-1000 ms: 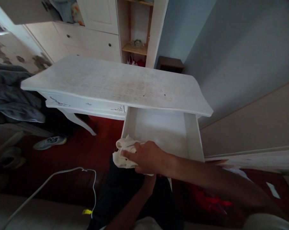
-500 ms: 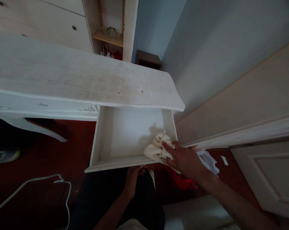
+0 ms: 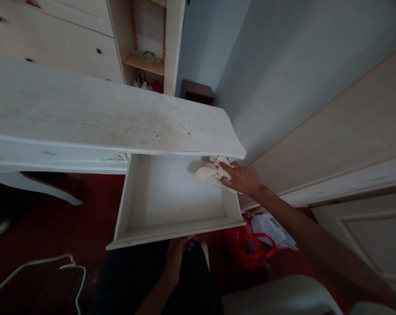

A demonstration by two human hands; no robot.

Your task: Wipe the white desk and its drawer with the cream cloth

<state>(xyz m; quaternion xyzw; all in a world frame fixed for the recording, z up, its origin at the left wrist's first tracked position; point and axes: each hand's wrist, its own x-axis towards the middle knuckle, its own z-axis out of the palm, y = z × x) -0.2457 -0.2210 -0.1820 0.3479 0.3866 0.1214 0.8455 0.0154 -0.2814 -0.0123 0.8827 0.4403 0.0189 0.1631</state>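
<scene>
My right hand (image 3: 244, 178) is closed around a bunched cream cloth (image 3: 213, 171). It presses the cloth to the back right part of an open white drawer (image 3: 175, 231), by the right side wall. The drawer is pulled out from a white desk (image 3: 116, 113), and its inside looks bare apart from the cloth. Below the drawer's front edge, over my lap, is my left hand (image 3: 177, 256) with its fingers curled. Whether it grips the drawer's underside or something small is hidden.
A red bag (image 3: 244, 245) and a white plastic bag (image 3: 272, 227) lie on the floor at right. A white hanger (image 3: 47, 259) is at lower left. Behind the desk stand a white cabinet (image 3: 80, 41) and a small brown box-like piece (image 3: 198, 91). The wall (image 3: 303, 87) runs along the right.
My right hand has moved the cloth from the drawer's front right corner toward the back right. My left hand stays below the drawer front. The view has shifted slightly.
</scene>
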